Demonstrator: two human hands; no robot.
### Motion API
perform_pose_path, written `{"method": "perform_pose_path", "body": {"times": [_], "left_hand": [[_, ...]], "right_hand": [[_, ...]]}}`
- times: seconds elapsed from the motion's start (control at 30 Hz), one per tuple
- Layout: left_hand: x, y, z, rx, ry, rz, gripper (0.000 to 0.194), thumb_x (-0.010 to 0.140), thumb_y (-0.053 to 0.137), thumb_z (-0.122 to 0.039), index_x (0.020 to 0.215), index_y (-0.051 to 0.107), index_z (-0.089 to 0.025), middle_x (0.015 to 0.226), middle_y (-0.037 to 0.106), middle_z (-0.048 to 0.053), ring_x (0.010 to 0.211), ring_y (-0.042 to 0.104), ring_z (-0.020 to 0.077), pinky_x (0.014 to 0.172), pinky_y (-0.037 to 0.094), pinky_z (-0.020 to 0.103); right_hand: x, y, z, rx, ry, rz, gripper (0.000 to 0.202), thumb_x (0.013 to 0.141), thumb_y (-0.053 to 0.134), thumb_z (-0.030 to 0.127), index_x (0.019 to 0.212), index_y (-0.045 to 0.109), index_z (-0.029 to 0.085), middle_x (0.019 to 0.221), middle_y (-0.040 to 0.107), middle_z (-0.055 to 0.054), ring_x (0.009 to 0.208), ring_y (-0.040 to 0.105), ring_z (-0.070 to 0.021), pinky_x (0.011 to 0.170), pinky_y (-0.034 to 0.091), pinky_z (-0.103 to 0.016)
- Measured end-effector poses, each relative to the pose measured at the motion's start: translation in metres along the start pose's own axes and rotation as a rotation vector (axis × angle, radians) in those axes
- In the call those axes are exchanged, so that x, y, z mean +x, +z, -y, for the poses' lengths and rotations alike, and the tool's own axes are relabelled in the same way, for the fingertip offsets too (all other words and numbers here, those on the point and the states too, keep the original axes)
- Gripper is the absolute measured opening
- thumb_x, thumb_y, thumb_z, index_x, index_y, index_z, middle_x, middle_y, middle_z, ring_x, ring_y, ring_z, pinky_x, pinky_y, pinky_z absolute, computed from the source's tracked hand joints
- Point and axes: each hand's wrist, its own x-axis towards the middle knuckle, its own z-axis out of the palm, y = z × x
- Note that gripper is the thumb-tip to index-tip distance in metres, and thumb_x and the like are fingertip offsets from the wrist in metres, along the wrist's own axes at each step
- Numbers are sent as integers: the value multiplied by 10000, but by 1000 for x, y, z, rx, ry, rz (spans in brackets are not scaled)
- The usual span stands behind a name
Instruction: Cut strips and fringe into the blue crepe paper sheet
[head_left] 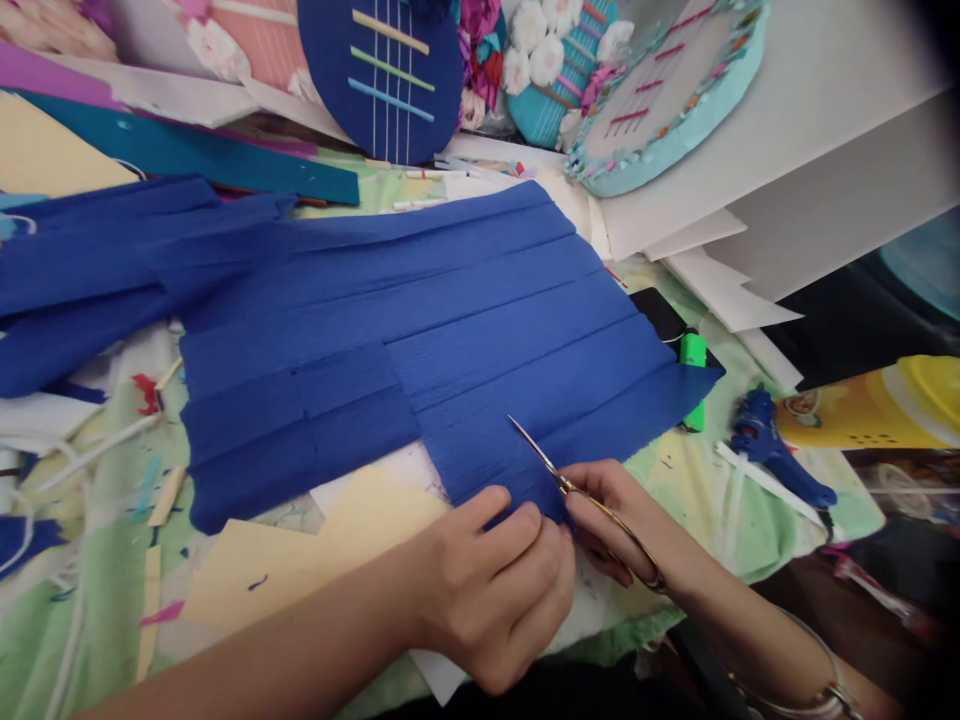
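Observation:
A large creased sheet of blue crepe paper (480, 300) is spread over the table. At its near edge my left hand (502, 580) pinches the paper between curled fingers. Gold-handled scissors (553, 468) are in my right hand (622, 530), just right of my left hand, with the blades pointing up and left over the sheet. The blades look closed. Part of the paper's edge is hidden behind my fingers.
Decorated round pieces (382, 80) stand at the back. A blue glue gun (780, 450), a green object (694, 350) and a yellow container (877, 405) are on the right. Beige paper (300, 560) and scraps lie at the left. More blue paper (90, 260) is bunched at far left.

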Motion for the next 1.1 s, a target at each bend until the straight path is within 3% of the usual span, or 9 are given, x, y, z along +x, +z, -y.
{"method": "perform_pose_path", "body": {"times": [0.7,1.1], "left_hand": [[0,2,0,-11,7,-17,243,780,508,-175,855,713,-69,802,667,111,724,612,216,563,477,351],[-1,1,0,-7,6,-15,260,817,469,-161,866,705,-66,815,666,112,730,618,212,585,482,356]], "right_hand": [[3,2,0,19,12,-13,190,765,505,326,635,476,189,338,356,98,276,277,-44,303,180,-169],[2,4,2,9,16,-44,256,766,528,347,582,437,194,338,362,89,282,286,-39,305,188,-162]]}}
